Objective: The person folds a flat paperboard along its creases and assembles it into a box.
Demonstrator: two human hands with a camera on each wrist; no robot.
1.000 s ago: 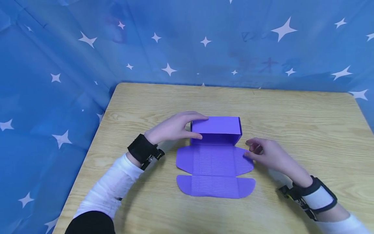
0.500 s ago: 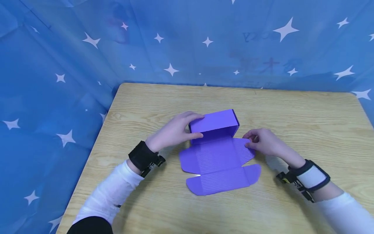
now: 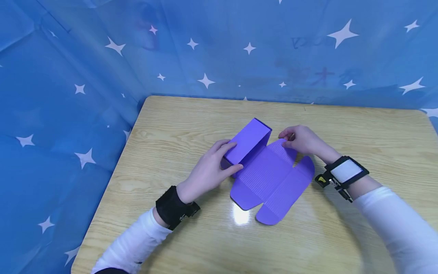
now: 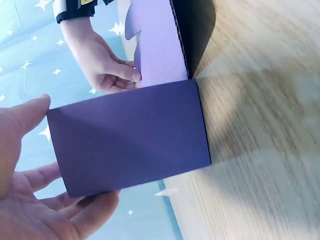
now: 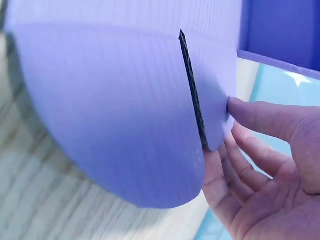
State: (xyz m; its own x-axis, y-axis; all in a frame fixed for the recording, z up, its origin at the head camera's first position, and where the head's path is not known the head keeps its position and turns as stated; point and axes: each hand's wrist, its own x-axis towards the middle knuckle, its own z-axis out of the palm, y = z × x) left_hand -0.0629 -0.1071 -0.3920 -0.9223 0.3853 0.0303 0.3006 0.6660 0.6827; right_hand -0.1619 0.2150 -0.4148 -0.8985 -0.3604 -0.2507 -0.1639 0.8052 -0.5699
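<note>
Your left sleeve (image 3: pixel 135 243) and right sleeve (image 3: pixel 397 224) come in from the near side of the purple box (image 3: pixel 248 142), with a black strap (image 3: pixel 174 207) around your left wrist. The lid (image 3: pixel 268 173) is folded out from the box, toward you and to the box's right. Its nearest tip is a round flap (image 3: pixel 268 215), with wood showing past its edge. Your left grip (image 3: pixel 208 169) holds the near left end of the box, fingers on top and thumb at the open front. To the right of the box, your right grip (image 3: pixel 302 139) pinches the lid's side flap (image 3: pixel 282 149) between thumb and fingers. The box sits at a slant on the counter (image 3: pixel 191 118), its open side facing the lid. A bright shine (image 3: pixel 241 215) shows on the wood, nearer than the box. The counter's left and far edges are both well apart from the box, so wood stretches out that way. Behind the box, past the far edge, hangs a blue cloth (image 3: pixel 219 49) with white stars (image 3: pixel 206 80).
</note>
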